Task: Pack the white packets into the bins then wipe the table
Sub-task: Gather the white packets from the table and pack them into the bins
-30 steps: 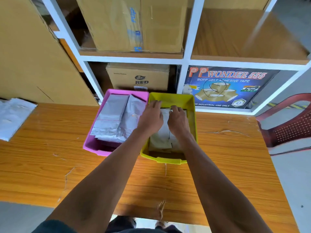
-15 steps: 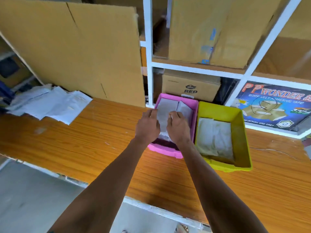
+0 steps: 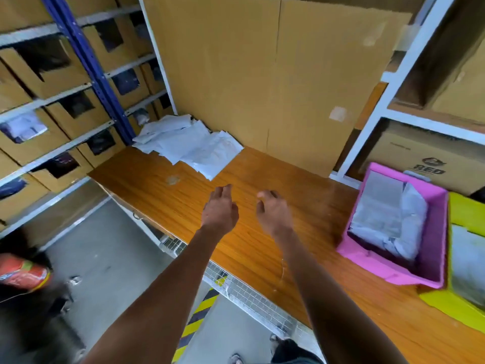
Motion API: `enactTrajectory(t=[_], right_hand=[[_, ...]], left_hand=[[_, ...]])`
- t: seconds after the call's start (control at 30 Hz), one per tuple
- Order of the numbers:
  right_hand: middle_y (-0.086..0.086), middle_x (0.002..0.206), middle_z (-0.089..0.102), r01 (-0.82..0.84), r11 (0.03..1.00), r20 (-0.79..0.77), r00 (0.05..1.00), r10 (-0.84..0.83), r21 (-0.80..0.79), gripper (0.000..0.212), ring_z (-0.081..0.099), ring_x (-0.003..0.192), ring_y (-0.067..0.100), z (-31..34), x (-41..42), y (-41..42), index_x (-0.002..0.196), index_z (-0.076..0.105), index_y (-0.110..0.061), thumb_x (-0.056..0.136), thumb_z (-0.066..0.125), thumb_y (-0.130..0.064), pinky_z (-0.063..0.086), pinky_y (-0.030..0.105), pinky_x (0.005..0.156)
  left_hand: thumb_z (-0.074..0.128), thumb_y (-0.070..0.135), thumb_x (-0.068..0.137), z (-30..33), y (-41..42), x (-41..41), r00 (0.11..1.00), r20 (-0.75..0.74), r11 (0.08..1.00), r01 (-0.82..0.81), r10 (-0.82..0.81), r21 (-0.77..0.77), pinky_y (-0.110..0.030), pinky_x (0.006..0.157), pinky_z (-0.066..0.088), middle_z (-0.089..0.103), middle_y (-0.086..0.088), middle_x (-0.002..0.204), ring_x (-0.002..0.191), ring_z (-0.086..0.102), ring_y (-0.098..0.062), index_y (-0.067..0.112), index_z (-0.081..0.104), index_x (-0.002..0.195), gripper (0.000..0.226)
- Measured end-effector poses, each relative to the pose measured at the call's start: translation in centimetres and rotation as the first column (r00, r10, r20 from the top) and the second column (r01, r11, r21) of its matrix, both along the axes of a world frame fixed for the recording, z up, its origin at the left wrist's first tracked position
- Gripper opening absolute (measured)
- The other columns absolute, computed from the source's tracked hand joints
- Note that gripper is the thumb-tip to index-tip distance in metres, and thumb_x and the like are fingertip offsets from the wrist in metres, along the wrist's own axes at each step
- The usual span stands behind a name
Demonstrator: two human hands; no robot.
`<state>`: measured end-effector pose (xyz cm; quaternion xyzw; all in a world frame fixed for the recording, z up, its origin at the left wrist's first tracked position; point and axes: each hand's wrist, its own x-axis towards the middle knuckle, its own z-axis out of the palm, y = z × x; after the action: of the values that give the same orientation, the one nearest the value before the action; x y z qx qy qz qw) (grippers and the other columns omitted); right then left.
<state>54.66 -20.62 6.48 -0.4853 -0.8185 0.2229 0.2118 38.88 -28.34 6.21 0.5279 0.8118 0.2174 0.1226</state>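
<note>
My left hand and right hand hang side by side over the middle of the frame, above the wooden table. Both are empty — fingers loosely spread and a little curled, touching nothing. Beyond them, toward the upper middle left, a loose heap of white packets lies on the far end of the table against a big cardboard sheet. At the right edge sits the pink bin, already holding packets, and just beside it the yellow bin, only partly in view.

I judge I am in the packing step, between loads, and wiping is a long way off. The next move calls for reaching forward to the heap, pinching up a few packets flat, then carrying them right — they look thin and slippery, so I should grip the stack firmly.
</note>
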Motion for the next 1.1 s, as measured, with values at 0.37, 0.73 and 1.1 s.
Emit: enactTrajectory(t=[0.37, 0.73, 1.1], right_hand=[[0.014, 0.123, 0.06, -0.086, 0.992, -0.01, 0.996, 0.085, -0.097, 0.026, 0.063, 0.105, 0.042, -3.2, -14.4, 4.8, 0.123, 0.068, -0.014, 0.1, 0.057, -0.014, 0.053, 0.046, 0.077], [0.013, 0.165, 0.026, 0.016, 0.975, 0.121, 0.993, 0.011, -0.221, 0.063, 0.038, 0.14, 0.044, -5.3, -29.7, 14.1, 0.159, 0.034, -0.02, 0.106, 0.049, -0.05, 0.041, 0.051, 0.109], [0.007, 0.174, -0.021, 0.108, 0.944, 0.284, 0.959, -0.015, -0.313, 0.073, -0.008, 0.156, 0.053, -8.3, -33.7, 18.8, 0.167, 0.005, -0.037, 0.106, 0.037, -0.062, 0.013, 0.067, 0.125]], left_hand=[[0.051, 0.018, 0.103, -2.2, 1.4, -12.9, 0.987, 0.078, 0.989, -0.135, 0.14, -0.064, -0.052, 0.105, 0.047, 0.039, -0.014, 0.154, 0.141, 0.038, -0.036, 0.012, 0.033, 0.159, 0.058], [0.051, 0.026, 0.107, -2.5, 8.6, -25.7, 0.988, 0.009, 0.973, -0.149, 0.153, -0.175, -0.05, 0.113, 0.045, 0.034, -0.011, 0.162, 0.148, 0.035, -0.032, 0.016, 0.028, 0.163, 0.062], [0.061, 0.021, 0.103, -5.3, 14.3, -30.6, 1.0, -0.025, 0.994, 0.006, -0.009, -0.105, -0.044, 0.103, 0.051, 0.056, -0.014, 0.143, 0.131, 0.051, -0.033, 0.012, 0.046, 0.152, 0.052]])
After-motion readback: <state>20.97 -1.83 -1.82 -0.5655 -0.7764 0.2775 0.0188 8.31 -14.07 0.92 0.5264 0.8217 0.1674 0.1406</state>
